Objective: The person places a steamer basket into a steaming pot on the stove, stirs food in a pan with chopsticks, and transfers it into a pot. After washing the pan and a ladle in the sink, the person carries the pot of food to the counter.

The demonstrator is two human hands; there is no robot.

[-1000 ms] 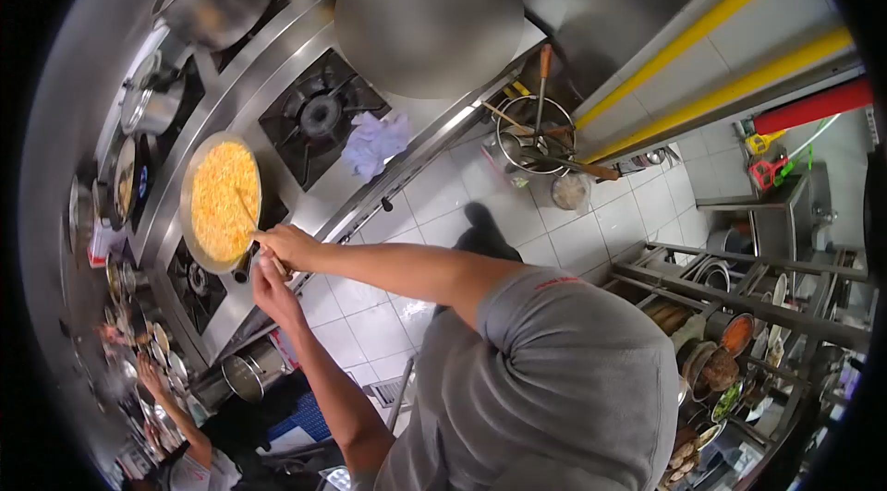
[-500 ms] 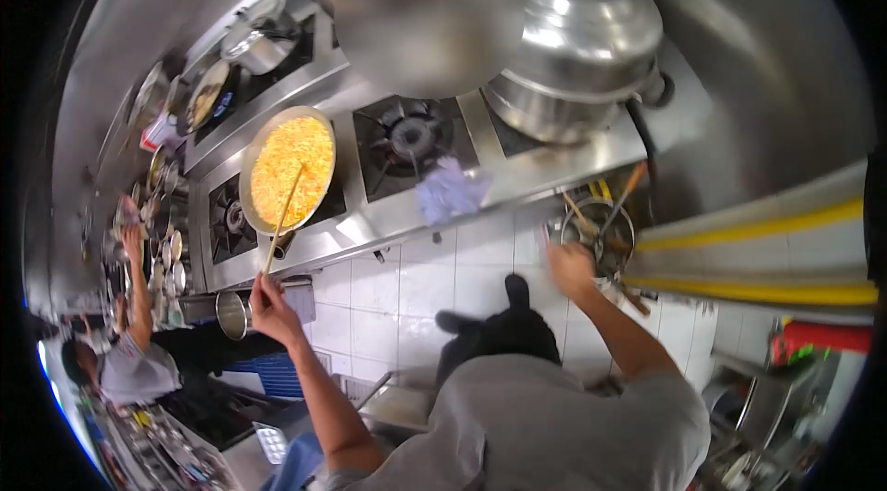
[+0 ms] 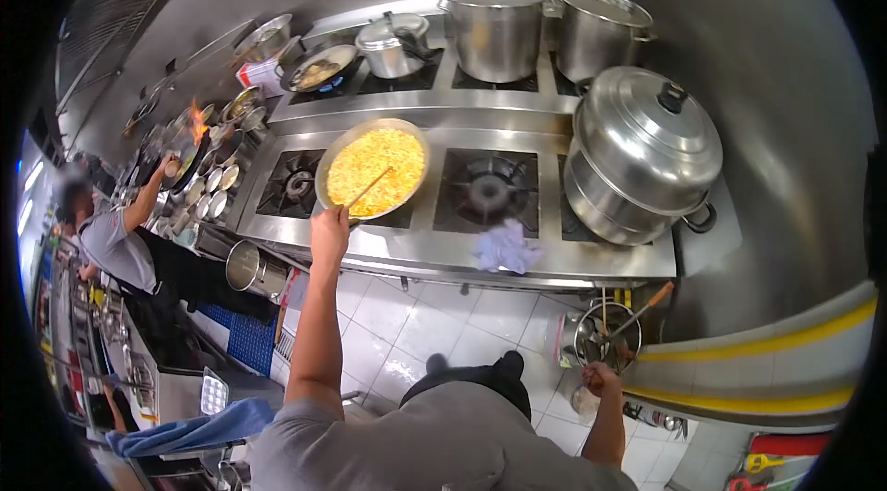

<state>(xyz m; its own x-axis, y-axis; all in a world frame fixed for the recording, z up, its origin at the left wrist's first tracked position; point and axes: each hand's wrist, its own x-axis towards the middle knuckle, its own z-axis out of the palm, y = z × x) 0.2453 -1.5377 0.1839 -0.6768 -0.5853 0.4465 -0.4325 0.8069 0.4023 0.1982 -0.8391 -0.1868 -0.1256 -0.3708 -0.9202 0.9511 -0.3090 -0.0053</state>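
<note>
From where I stand: L hand (image 3: pixel 330 234) has fingers wrapped round a thin wooden stick (image 3: pixel 370 187), far end down in the yellow food (image 3: pixel 377 168). Stick's long axis slants fwd & to the R from the fist. Food fills a wide pan (image 3: pixel 322 184) on the front row of the stove; pan is just fwd of L hand, slightly R. L is the nearer hand by far; R is well apart from pan.

R hand (image 3: pixel 602 378) is low at the near edge of a metal container (image 3: pixel 637 327) of utensils, beside the stove's R end. Fingers look curled in; can't tell if they grip anything. Container is directly fwd of R hand. Orange-handled tool (image 3: pixel 654 299) leans in it, axis slanting fwd-R, handle end pointing away from R hand. Purple cloth (image 3: pixel 507 247) on stove edge, btwn pan & container.
</note>
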